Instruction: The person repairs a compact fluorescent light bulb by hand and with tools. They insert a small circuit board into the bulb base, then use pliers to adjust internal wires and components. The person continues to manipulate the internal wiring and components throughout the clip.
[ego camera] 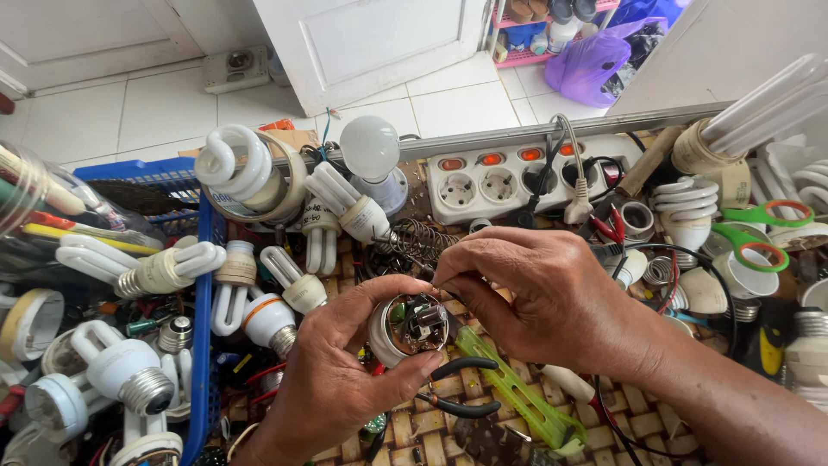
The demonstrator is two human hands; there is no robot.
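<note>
Your left hand [332, 380] cups the lamp base [407, 326], thumb over its top edge and fingers [405, 369] clamped under its rim, open side up with the small circuit board showing. Your right hand [543, 289] comes in from the right of the base, fingertips [442, 274] pinched together at its upper edge; you can't tell from here what they nip. The base sits above the woven counter [431, 427]. Just below the base lie black-handled pliers [461, 388], and a green strip [517, 397] runs off to its lower right. Left of the base, spiral and tube bulbs [164, 269] crowd beside a blue basket [203, 302]. Behind the base stands a white power strip [509, 179], and far right of it, green scissors [759, 233].
</note>
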